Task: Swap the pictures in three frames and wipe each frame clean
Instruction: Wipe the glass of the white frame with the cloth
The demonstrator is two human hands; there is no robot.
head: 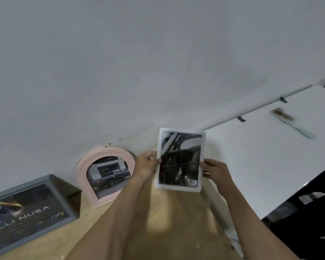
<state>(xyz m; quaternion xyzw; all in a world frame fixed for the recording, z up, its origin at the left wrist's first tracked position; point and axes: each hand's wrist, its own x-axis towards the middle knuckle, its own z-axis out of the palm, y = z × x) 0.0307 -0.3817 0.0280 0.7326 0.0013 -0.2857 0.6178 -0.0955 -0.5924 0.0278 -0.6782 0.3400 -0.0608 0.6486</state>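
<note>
A: Where is the white frame (180, 159) right now?
B: Held up in the air over the wooden desk (158, 222), in front of the pale wall (139, 62). The left hand (145, 166) pinches its left edge, thumb on the front, and the right hand (215, 170) grips the right edge the same way. It stands upright, facing the camera, with a dark black-and-white picture inside

A: And the other 2 frames?
B: Both stand on the desk, leaning against the wall. The pink arched frame (105, 173) is just left of the left hand and shows a dark pickup truck. The grey frame (26, 212) sits further left, a dark poster in it with the letters "NUSA"

A: Anything on the right?
B: A white surface (261, 156) beside the desk, with a brush (291, 121) lying on it, well apart from the hands
</note>
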